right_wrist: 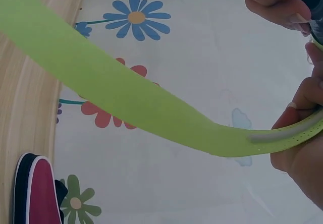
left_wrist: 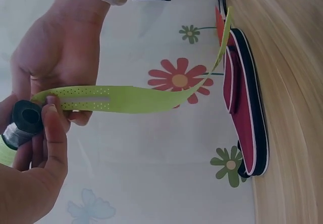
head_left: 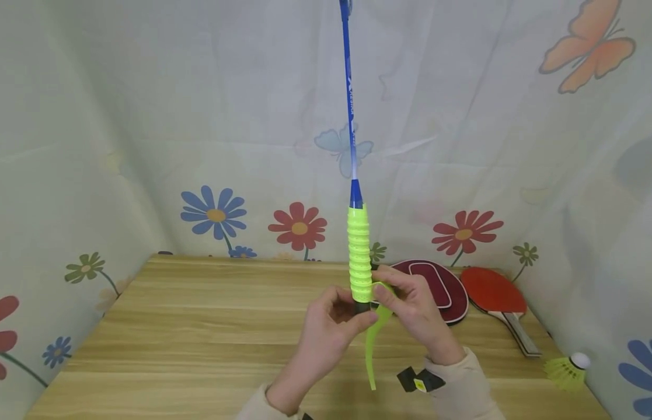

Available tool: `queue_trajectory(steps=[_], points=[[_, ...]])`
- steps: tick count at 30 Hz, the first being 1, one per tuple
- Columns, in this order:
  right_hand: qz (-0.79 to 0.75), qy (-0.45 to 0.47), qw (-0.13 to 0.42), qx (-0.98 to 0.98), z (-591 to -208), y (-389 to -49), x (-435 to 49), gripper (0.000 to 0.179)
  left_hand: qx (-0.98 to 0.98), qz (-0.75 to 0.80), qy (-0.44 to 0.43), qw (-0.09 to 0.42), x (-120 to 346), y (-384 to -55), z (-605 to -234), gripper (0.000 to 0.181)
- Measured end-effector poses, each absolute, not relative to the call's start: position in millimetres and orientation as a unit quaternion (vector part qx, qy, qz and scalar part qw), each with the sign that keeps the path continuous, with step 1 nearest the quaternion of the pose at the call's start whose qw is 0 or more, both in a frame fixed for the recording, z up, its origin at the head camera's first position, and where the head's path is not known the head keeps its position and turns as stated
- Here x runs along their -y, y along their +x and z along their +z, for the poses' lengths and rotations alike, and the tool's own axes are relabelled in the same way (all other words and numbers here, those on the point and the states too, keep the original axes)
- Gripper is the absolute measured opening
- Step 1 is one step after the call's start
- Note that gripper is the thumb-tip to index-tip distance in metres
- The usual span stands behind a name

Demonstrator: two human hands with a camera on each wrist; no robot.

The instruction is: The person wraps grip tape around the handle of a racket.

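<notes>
A badminton racket stands upright in the head view, its blue shaft (head_left: 352, 116) rising out of the frame at the top. Ridged neon yellow-green grip tape (head_left: 359, 251) is wound round most of the handle. My left hand (head_left: 326, 335) grips the black butt end (left_wrist: 28, 115) between thumb and fingers. Beside the handle, my right hand (head_left: 417, 306) pinches the unwound tape close to where it leaves the handle. The loose tape tail (left_wrist: 144, 99) hangs free below the hands, with small holes and a pale raised strip near the handle. The racket's head is out of view.
On the wooden table (head_left: 210, 332) at the back right lies a maroon paddle case (head_left: 458, 300). Next to it is a red table tennis paddle (head_left: 494, 290). A yellow shuttlecock (head_left: 566, 372) lies near the right edge. Flower-printed cloth (head_left: 262, 146) surrounds the table.
</notes>
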State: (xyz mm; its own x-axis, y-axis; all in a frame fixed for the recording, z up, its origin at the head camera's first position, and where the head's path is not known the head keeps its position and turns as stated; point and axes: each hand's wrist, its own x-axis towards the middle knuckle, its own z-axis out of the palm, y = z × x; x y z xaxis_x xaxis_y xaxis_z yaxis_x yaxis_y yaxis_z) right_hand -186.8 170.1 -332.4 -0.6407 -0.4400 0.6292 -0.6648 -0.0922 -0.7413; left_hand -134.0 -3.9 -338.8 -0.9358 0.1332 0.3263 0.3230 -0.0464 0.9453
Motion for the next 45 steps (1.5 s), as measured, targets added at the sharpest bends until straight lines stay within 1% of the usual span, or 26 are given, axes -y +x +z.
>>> queue_trajectory(steps=[10,15,17,20,26,35,37,39,42,45], points=[[0.614,0.43,0.046,0.66,-336.9,-187.3,-172.8,0.026,0.694,-0.69,-0.193,0.072,4.3,-132.0,-343.8,0.024],[0.608,0.438,0.045,0.66,-338.0,-188.2,-174.0,0.026,0.702,-0.679,-0.204,0.065,5.0,-130.3,-345.0,0.025],[0.607,0.439,0.046,0.661,-338.1,-188.6,-174.5,0.027,0.7,-0.68,-0.21,0.056,5.4,-130.5,-344.8,0.026],[0.613,0.431,0.034,0.662,-338.6,-189.0,-175.1,0.029,0.692,-0.687,-0.218,0.038,5.7,-130.5,-344.3,0.026],[0.615,0.444,0.017,0.652,-339.3,-191.0,-175.2,0.032,0.686,-0.69,-0.231,0.003,5.2,-129.7,-343.3,0.021],[0.625,0.46,-0.018,0.63,-340.1,-193.8,-175.9,0.03,0.695,-0.672,-0.255,-0.013,5.8,-129.9,-342.5,0.02],[0.625,0.461,-0.015,0.63,-340.5,-194.0,-176.5,0.029,0.693,-0.672,-0.262,-0.017,6.1,-130.3,-342.7,0.02],[0.625,0.461,0.001,0.63,-340.4,-193.2,-176.4,0.027,0.685,-0.677,-0.268,-0.023,6.0,-130.8,-342.8,0.021],[0.623,0.463,0.037,0.63,-339.4,-191.8,-174.6,0.023,0.669,-0.692,-0.268,-0.029,5.5,-131.4,-342.0,0.023],[0.623,0.457,0.073,0.631,-337.6,-190.6,-170.9,0.02,0.667,-0.703,-0.246,-0.023,3.5,-132.3,-340.9,0.031]])
